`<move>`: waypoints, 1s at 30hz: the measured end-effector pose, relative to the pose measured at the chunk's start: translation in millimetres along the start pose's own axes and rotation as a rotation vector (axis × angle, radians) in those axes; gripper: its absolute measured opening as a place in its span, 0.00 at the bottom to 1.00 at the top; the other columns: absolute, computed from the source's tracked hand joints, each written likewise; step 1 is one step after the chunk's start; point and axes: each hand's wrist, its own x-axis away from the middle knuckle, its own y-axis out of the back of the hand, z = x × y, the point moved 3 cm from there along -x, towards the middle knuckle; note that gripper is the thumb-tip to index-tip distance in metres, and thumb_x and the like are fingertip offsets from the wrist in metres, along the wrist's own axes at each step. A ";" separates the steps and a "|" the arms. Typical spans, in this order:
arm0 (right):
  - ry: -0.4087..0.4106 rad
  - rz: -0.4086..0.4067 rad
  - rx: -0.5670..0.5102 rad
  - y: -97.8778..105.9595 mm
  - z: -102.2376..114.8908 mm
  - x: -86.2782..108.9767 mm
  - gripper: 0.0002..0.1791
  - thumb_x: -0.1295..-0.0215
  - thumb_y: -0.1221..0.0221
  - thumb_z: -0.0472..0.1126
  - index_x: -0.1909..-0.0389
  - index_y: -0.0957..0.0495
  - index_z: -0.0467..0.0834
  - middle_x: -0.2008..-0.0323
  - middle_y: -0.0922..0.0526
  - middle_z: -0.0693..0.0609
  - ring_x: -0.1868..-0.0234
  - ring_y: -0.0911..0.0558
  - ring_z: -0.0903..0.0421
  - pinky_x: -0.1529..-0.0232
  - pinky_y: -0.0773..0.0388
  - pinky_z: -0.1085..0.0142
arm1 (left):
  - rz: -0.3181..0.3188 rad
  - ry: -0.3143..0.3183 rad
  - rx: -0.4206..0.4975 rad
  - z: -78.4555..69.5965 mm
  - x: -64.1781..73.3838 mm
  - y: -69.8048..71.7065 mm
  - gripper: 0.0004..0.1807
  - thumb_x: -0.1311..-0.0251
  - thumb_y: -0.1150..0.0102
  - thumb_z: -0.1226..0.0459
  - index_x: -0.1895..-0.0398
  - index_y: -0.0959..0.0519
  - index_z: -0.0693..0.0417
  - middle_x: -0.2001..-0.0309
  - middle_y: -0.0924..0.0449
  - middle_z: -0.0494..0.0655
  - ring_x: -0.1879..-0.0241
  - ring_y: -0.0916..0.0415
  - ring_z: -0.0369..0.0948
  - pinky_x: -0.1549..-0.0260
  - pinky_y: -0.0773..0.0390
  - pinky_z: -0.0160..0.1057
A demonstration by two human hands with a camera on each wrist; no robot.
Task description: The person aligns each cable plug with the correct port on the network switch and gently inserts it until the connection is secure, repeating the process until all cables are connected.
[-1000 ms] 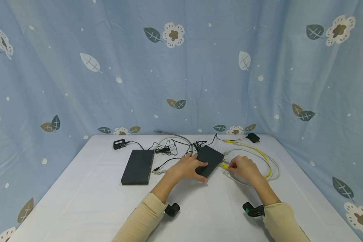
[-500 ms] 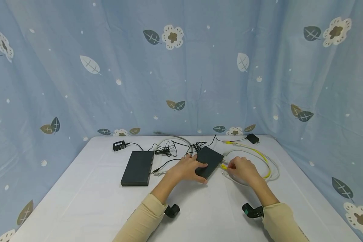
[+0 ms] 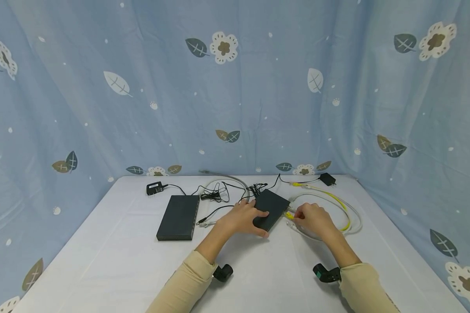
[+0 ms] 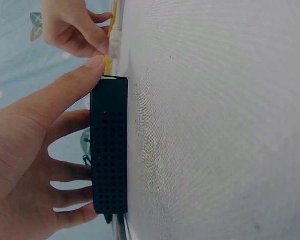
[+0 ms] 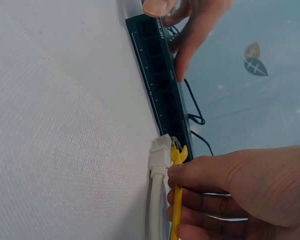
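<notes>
In the head view, a black ported box (image 3: pixel 274 203) is set at a slant on the white worktop (image 3: pixel 102 265), just right of the lower centre of the frame. Its left part is covered by the left hand (image 3: pixel 243 218), whose fingers are spread wide, the thumb laid at the near corner and the other fingers rested along the top. In the left wrist view, a perforated side of the box is seen at the middle left.

By the right hand (image 3: pixel 315 219), to the right of the box, a yellow cable (image 5: pixel 177 205) is pinched narrowly between thumb and fingers, just behind its plug. In the right wrist view, this plug is held at the lower end of the row of numbered ports; whether it is seated cannot be told. Just to its left, a white cable (image 5: pixel 156 205) is shown with its clear plug pointed the same way.

In the head view, a second black box (image 3: pixel 178 217) is laid left of centre. A black adapter (image 3: pixel 154 187) is placed above it, and another adapter (image 3: pixel 327 179) at the upper right of the worktop. Between them, black cords (image 3: pixel 210 195) are bundled near a curved grey cable (image 3: pixel 224 175). The background is filled by a blue curtain (image 3: pixel 160 121) printed with leaves and flowers.
</notes>
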 end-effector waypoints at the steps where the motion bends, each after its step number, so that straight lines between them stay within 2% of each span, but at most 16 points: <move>1: 0.000 -0.002 -0.001 0.0 0.3 0.3 0.04 0.41 0.33 0.40 0.73 0.15 0.45 0.77 0.16 0.56 0.76 0.22 0.61 0.73 0.26 0.63 | 0.001 0.000 -0.002 -0.3 0.2 0.2 0.40 0.50 0.38 0.32 0.32 0.31 0.26 0.24 0.47 0.59 0.26 0.48 0.63 0.31 0.41 0.62; 10: 0.007 -0.021 -0.022 -0.8 1.5 -0.7 0.04 0.40 0.34 0.40 0.72 0.15 0.45 0.77 0.17 0.56 0.76 0.23 0.61 0.73 0.26 0.64 | -0.002 0.002 0.002 -0.4 1.3 -0.7 0.40 0.51 0.38 0.32 0.32 0.31 0.26 0.24 0.47 0.59 0.26 0.49 0.63 0.31 0.42 0.62; 21: 0.038 -0.057 0.007 -8.1 -0.2 -0.9 0.04 0.40 0.33 0.41 0.73 0.16 0.47 0.77 0.18 0.57 0.77 0.24 0.62 0.75 0.27 0.65 | -0.001 0.001 -0.011 -0.1 0.6 -2.4 0.41 0.51 0.39 0.30 0.31 0.32 0.25 0.24 0.46 0.59 0.26 0.47 0.62 0.31 0.42 0.61; 30: 0.003 -0.044 -0.006 -5.7 1.8 -1.7 0.04 0.40 0.33 0.43 0.72 0.14 0.48 0.76 0.16 0.58 0.76 0.22 0.61 0.72 0.25 0.64 | 0.009 0.019 0.029 -0.8 2.4 -1.4 0.41 0.50 0.40 0.30 0.31 0.32 0.26 0.24 0.46 0.59 0.25 0.51 0.62 0.29 0.45 0.62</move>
